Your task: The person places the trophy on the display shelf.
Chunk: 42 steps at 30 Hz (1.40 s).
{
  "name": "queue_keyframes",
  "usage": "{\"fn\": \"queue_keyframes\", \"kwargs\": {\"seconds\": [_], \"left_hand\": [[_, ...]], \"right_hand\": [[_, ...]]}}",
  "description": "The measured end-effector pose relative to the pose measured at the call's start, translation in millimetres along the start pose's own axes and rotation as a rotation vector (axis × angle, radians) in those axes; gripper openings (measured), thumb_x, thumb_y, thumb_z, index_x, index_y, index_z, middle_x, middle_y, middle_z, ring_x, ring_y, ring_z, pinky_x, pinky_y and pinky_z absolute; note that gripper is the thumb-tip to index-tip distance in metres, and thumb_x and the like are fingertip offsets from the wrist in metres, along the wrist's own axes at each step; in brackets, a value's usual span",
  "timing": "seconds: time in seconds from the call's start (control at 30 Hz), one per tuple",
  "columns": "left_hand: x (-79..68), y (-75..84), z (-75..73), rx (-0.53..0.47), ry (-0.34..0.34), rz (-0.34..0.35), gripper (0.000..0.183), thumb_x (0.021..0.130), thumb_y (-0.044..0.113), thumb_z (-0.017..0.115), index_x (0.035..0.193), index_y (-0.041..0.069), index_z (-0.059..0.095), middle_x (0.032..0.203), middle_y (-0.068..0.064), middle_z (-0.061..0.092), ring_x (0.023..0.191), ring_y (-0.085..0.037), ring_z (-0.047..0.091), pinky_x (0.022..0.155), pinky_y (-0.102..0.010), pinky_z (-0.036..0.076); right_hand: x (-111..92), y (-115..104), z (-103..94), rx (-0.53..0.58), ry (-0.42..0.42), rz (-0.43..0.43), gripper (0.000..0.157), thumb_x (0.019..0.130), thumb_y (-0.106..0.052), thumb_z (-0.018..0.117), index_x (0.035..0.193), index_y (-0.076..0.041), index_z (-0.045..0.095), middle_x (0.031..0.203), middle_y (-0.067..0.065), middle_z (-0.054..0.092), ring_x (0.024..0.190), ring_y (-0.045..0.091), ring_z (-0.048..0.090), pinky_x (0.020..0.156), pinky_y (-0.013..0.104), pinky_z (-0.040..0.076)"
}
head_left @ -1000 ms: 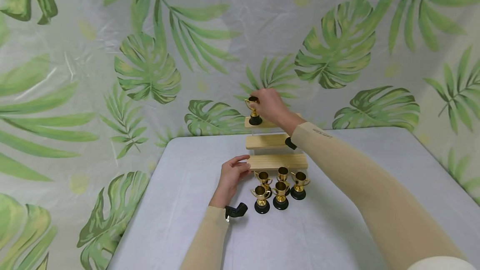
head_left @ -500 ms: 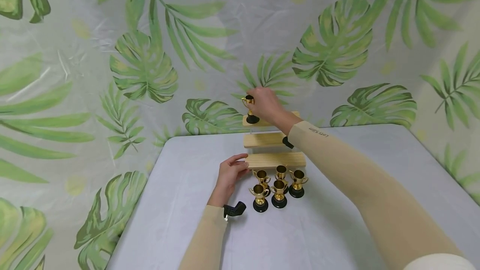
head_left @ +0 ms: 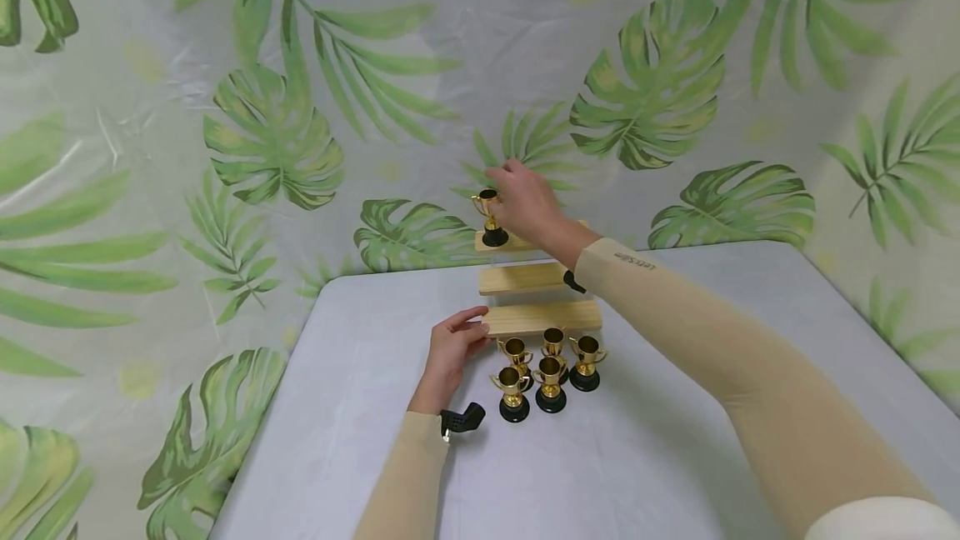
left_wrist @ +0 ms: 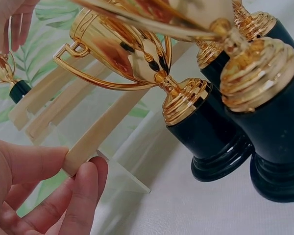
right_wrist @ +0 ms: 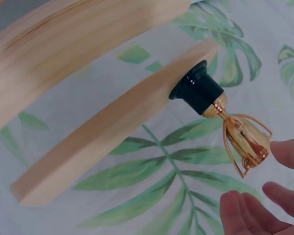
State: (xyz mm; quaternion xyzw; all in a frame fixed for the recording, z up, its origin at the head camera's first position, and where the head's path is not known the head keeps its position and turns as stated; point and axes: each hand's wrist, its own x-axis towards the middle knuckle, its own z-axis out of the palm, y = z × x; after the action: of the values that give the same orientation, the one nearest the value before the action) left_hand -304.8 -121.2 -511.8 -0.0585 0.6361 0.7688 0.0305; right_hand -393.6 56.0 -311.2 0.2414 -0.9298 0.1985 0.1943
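A small gold trophy cup (head_left: 488, 208) with a black base stands upright at the left end of the top wooden board (head_left: 519, 246) of a three-tier display rack. Just beside its cup is my right hand (head_left: 527, 205); in the right wrist view the thumb (right_wrist: 290, 153) and the loosely bent fingers are spread apart around the rim, gripping nothing. My left hand (head_left: 447, 354) pinches the left end of the lowest board (head_left: 542, 318) between thumb and fingers, as the left wrist view shows at the board's end (left_wrist: 83, 154).
Several more gold trophies (head_left: 551, 386) on black bases stand grouped in front of the rack. The middle board (head_left: 517, 278) lies between the other two tiers. A white cloth covers the table (head_left: 375, 340), and a leaf-patterned sheet (head_left: 420, 90) hangs behind.
The right hand has loosened its hold on the trophy on the top board, its fingers moving away from the cup. The left hand keeps its grip. The head view has shifted slightly.
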Motion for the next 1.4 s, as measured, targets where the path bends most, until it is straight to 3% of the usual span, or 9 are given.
{"fn": "queue_keyframes", "kwargs": {"seconds": [0.17, 0.3, 0.5, 0.73, 1.07, 1.4], "left_hand": [[1.6, -0.9, -0.4, -0.004, 0.005, -0.004, 0.033, 0.088, -0.002, 0.074, 0.12, 0.005, 0.074, 0.1, -0.015, 0.07, 0.081, -0.019, 0.072, 0.08, -0.034, 0.06], [2.8, -1.3, -0.8, -0.018, -0.001, -0.006, 0.033, 0.087, -0.003, 0.074, 0.12, 0.003, 0.073, 0.1, -0.015, 0.071, 0.081, -0.02, 0.072, 0.077, -0.031, 0.06], [3.4, -0.9, -1.2, -0.028, -0.011, -0.007, 0.034, 0.087, -0.005, 0.074, 0.12, 0.001, 0.072, 0.102, -0.018, 0.072, 0.081, -0.02, 0.072, 0.077, -0.031, 0.06], [3.1, 0.3, -0.9, -0.016, -0.01, -0.01, 0.033, 0.087, -0.002, 0.074, 0.12, 0.003, 0.073, 0.103, -0.017, 0.071, 0.082, -0.021, 0.072, 0.079, -0.034, 0.06], [1.8, -1.4, -2.8, -0.014, -0.004, -0.011, 0.034, 0.088, -0.002, 0.074, 0.121, 0.003, 0.072, 0.101, -0.016, 0.071, 0.082, -0.02, 0.072, 0.085, -0.038, 0.059], [1.4, -0.8, -3.0, -0.01, -0.019, -0.014, 0.034, 0.089, -0.001, 0.074, 0.123, 0.003, 0.072, 0.106, -0.018, 0.071, 0.085, -0.02, 0.072, 0.087, -0.04, 0.058]], "right_hand": [[-5, 0, -10.4, -0.007, 0.01, -0.002, 0.052, 0.096, -0.02, 0.071, 0.144, -0.01, 0.054, 0.128, 0.015, 0.054, 0.099, 0.029, 0.06, 0.08, 0.042, 0.054], [-11, 0, -21.0, -0.003, 0.006, -0.004, 0.054, 0.095, -0.021, 0.072, 0.144, -0.011, 0.054, 0.127, 0.015, 0.054, 0.097, 0.029, 0.059, 0.078, 0.043, 0.053], [-23, 1, -36.5, 0.012, 0.02, -0.002, 0.054, 0.094, -0.022, 0.072, 0.144, -0.013, 0.055, 0.129, 0.015, 0.055, 0.092, 0.029, 0.061, 0.073, 0.042, 0.054], [-41, 3, -48.4, 0.024, 0.048, -0.055, 0.05, 0.092, -0.021, 0.074, 0.139, -0.01, 0.06, 0.121, 0.014, 0.058, 0.093, 0.029, 0.06, 0.077, 0.044, 0.053], [-75, 5, -49.7, 0.048, 0.036, -0.11, 0.05, 0.091, -0.024, 0.077, 0.136, -0.009, 0.063, 0.123, 0.014, 0.06, 0.096, 0.03, 0.063, 0.08, 0.045, 0.054], [-114, 11, -38.8, 0.044, 0.043, -0.173, 0.045, 0.088, -0.023, 0.08, 0.129, -0.008, 0.067, 0.115, 0.012, 0.064, 0.095, 0.029, 0.063, 0.076, 0.044, 0.055]]}}
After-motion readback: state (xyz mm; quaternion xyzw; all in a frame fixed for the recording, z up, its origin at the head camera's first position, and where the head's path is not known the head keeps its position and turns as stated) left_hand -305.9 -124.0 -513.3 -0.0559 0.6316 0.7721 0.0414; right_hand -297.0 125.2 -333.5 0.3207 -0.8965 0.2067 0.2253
